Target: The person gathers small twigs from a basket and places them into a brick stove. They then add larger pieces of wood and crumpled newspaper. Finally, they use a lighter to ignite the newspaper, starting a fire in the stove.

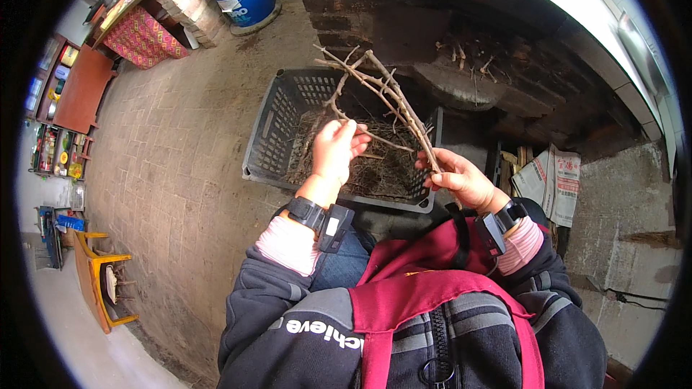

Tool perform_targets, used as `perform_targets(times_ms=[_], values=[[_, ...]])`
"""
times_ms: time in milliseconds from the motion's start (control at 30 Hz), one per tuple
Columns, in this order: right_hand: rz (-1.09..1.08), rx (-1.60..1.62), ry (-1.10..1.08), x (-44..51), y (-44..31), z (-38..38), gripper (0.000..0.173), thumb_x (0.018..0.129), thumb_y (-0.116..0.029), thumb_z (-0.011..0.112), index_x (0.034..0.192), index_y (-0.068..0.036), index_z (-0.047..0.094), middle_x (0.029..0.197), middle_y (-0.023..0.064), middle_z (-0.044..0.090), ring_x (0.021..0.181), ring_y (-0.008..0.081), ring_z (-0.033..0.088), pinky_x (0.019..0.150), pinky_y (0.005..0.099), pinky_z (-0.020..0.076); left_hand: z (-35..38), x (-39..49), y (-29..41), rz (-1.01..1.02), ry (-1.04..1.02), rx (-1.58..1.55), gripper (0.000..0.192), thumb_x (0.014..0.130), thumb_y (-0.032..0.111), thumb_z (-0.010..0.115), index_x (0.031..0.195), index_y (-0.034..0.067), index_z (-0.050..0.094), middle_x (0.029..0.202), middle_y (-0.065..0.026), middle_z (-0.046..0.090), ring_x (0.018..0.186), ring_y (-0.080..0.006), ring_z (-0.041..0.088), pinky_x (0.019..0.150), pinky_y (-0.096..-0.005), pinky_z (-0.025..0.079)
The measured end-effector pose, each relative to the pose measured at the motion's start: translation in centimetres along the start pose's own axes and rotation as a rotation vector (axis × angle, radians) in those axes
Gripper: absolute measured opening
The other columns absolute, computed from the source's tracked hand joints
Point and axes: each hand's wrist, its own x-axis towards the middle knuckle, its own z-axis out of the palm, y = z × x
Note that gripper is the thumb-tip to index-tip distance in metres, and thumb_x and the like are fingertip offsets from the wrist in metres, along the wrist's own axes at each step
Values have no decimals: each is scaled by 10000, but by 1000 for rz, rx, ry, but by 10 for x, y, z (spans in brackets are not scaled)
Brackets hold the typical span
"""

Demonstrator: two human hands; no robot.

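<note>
My right hand (pixel 459 175) grips the lower end of a branched dry stick (pixel 403 100) whose forked twigs reach up and to the left. My left hand (pixel 340 146) holds a thinner side twig (pixel 381 139) between thumb and fingers; whether that twig is still joined to the branch cannot be told. Both hands are above a black plastic crate (pixel 273 119) with slotted walls. Broken twigs and brush (pixel 373 178) lie in the crate. Each wrist wears a black strap with a small device.
Beyond the crate is a dark, sooty brick stove front (pixel 405 32) with twigs on a ledge (pixel 459 86). Newspapers (pixel 562 186) and split wood (pixel 511 165) lie at the right. A blue bucket (pixel 251 8) stands at the upper left, a wooden chair (pixel 89 281) at the lower left.
</note>
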Motion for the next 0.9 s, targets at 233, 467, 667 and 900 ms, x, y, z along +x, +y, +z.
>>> perform_targets(times_ms=[233,467,667,900], values=[[17,116,-120,3,6,6,546,821,-202,633,1278,-7,407,1100,67,565,796,105,565,744,236,459,20,-3,-5,82,77,-88,104,913,146,491,943,47,486,911,-108,623,764,-189,627,642,-284,517],[30,241,-122,-16,-7,-17,540,844,-205,601,1286,18,386,1071,121,603,673,127,581,632,207,473,0,5,10,335,132,43,87,914,162,487,893,77,489,770,-43,600,646,-132,584,585,-251,485],[-9,319,-124,-22,-7,-12,448,869,-141,576,1266,1,424,1027,106,621,615,97,567,598,186,472,4,5,16,375,87,177,95,923,162,504,942,70,488,862,-47,592,748,-135,601,607,-251,503],[-38,-52,50,-22,-10,-10,534,837,-119,617,1309,-12,392,1061,44,587,762,49,507,665,191,446,25,-11,8,101,-62,-199,119,919,162,510,971,60,476,879,-67,591,769,-183,614,623,-290,529]])
